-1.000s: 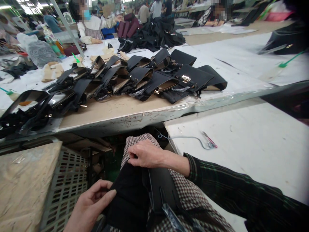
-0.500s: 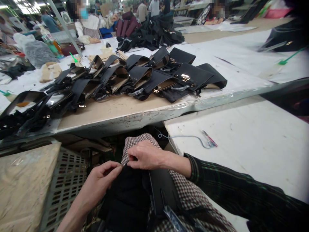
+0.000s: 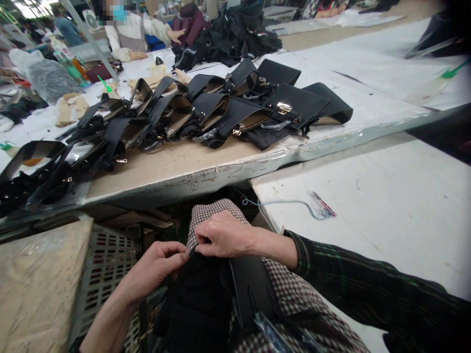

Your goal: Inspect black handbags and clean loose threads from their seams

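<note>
A black handbag lies across my lap, on a checked apron. Its black fabric lining is spread out to the left of the stiff black panel. My left hand pinches the lining's upper edge between thumb and fingertips. Right beside it, my right hand has its fingers curled closed on the same edge, thumb toward the left hand. The exact spot between the fingertips is hidden. Clear plastic wrap covers a part near the bag's bottom.
Several black handbags with gold clasps stand in rows on the long table. At right, a white tabletop holds a small pink-handled tool on a blue cord. A plastic crate stands at left. Across the table sits a person.
The view has tilted and shifted slightly. Both hands keep their pinch on the lining edge, almost unmoved. Across the table, the person's raised hand has opened and lowered.
</note>
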The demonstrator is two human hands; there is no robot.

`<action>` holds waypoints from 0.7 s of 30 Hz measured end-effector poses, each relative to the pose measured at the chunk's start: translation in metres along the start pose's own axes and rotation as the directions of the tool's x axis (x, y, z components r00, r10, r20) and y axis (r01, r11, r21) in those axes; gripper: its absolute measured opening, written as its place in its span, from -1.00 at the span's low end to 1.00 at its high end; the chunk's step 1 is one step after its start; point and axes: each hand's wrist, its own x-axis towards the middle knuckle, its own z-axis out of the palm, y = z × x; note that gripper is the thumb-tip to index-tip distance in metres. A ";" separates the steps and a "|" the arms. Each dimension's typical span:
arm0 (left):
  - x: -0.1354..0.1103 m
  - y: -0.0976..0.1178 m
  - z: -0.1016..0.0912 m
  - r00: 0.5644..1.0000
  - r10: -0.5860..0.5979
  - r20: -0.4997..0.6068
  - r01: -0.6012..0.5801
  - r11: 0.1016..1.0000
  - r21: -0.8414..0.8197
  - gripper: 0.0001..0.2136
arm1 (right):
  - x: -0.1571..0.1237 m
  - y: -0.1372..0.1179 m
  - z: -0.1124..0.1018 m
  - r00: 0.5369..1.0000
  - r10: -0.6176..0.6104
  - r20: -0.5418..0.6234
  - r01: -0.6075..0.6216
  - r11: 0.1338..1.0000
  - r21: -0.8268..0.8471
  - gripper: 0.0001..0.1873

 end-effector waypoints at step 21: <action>-0.004 -0.010 0.020 0.989 0.016 -0.146 -0.027 0.997 -0.074 -0.73 | 0.002 -0.001 -0.003 0.999 0.028 0.025 -0.028 0.999 -0.023 -0.85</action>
